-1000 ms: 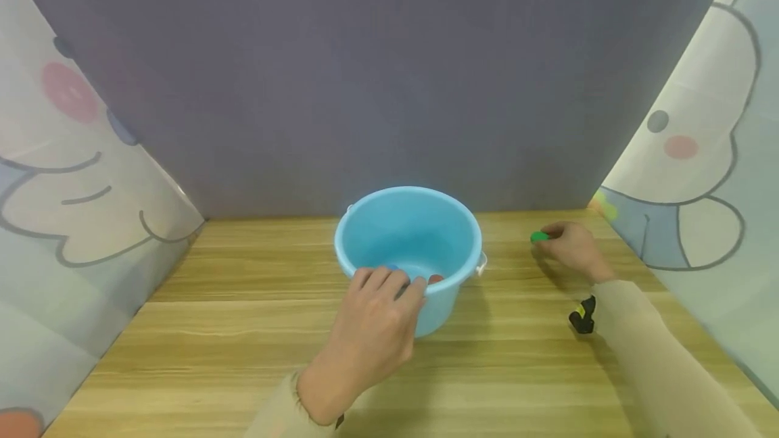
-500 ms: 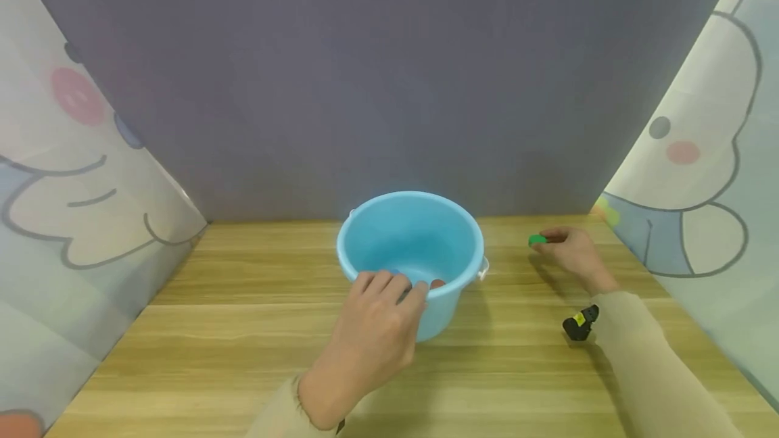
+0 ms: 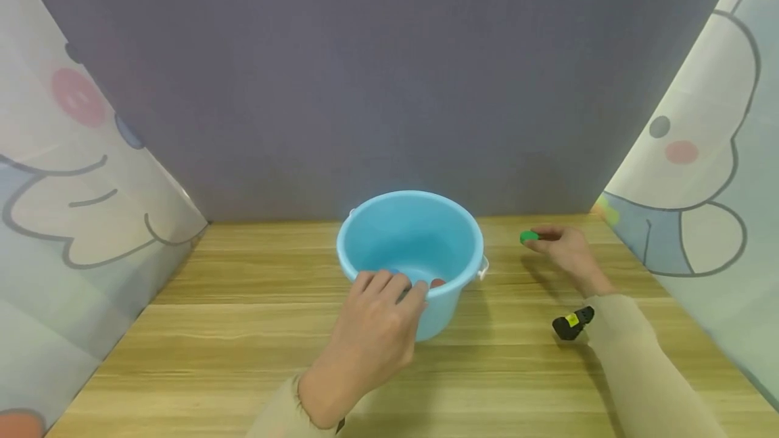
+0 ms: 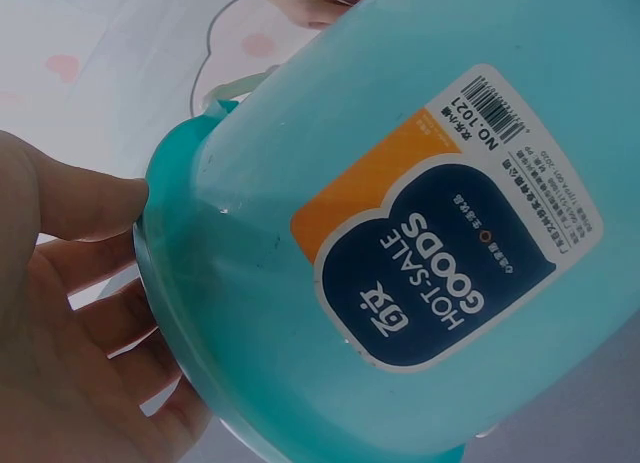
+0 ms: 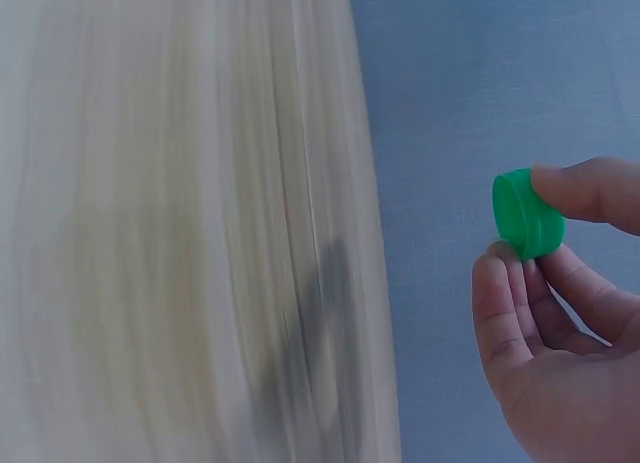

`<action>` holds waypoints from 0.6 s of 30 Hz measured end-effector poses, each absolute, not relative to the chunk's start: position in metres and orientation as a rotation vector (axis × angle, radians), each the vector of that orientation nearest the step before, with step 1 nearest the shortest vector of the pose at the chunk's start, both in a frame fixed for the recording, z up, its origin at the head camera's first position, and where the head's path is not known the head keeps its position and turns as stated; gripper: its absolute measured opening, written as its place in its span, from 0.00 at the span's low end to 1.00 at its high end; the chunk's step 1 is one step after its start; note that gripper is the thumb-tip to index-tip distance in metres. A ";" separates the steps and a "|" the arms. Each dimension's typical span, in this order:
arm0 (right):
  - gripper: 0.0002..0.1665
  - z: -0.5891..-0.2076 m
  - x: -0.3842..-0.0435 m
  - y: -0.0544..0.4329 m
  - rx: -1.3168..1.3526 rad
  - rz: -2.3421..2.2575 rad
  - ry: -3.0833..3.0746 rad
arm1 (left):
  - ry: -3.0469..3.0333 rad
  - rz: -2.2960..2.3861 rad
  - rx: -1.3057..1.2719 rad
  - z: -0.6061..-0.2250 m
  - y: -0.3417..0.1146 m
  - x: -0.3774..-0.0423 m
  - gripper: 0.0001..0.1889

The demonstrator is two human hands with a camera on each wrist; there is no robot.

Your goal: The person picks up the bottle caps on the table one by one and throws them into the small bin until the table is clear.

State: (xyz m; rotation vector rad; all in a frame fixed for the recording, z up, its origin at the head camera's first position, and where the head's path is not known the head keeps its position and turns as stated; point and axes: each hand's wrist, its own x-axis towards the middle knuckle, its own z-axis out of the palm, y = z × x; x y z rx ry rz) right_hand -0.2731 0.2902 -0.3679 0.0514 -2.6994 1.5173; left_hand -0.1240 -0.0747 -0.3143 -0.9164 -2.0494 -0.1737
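A light blue bucket (image 3: 414, 222) stands upright in the middle of the table. Its near rim is gripped by my left hand (image 3: 371, 343), fingers over the edge and thumb outside. In the left wrist view that hand (image 4: 90, 313) holds the rim of the bucket (image 4: 270, 213), whose side carries a printed label (image 4: 440, 233). To the right of the bucket, above the table, my right hand (image 3: 569, 252) pinches a green bottle cap (image 3: 529, 237). The right wrist view shows the hollow cap (image 5: 530, 215) between thumb and fingertips of the right hand (image 5: 570, 343). Inside the bucket, a reddish item (image 3: 437, 283) and a bit of blue (image 3: 393, 272) are partly hidden.
The wood-grain table (image 3: 243, 330) ends at a grey back wall (image 3: 389, 86). Sheets with cartoon figures stand on the left (image 3: 73, 154) and right (image 3: 694, 147). A white handle joint (image 3: 483, 268) sticks out at the bucket's right. A black wrist device (image 3: 574, 323) hangs by the right sleeve.
My right hand has moved slightly left toward the bucket with the green cap. The left hand keeps its grip on the rim, and the bucket stays in place.
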 end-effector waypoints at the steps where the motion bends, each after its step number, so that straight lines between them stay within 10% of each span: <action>1: 0.39 -0.368 -0.273 0.289 0.049 1.520 -2.695 | -2.049 -0.174 -0.916 -0.314 -0.074 -0.124 0.13; 18: 0.44 -0.364 -0.265 0.268 0.013 1.675 -2.607 | -2.065 -0.170 -0.916 -0.314 -0.075 -0.123 0.07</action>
